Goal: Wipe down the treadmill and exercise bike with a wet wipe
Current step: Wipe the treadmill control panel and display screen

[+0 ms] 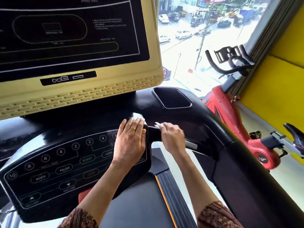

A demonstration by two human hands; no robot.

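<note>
Treadmill (181,116) control panel (49,170) at left, buttons lit. Left hand (130,142) lies flat on the panel's right edge, grip apart, fingers straight, ring (133,128) showing. Just right of it, a white wet wipe (158,125) sits bunched against the black handlebar (153,134), with the right hand (171,137) grip clamped on the wipe. Red exercise bike (230,109) stands far right, beside the window (189,38), well apart from both hands.

Treadmill console (49,162) here: my left hand (130,140) flat on its right edge, wet wipe (158,125) on the bar (153,133) just right.
</note>
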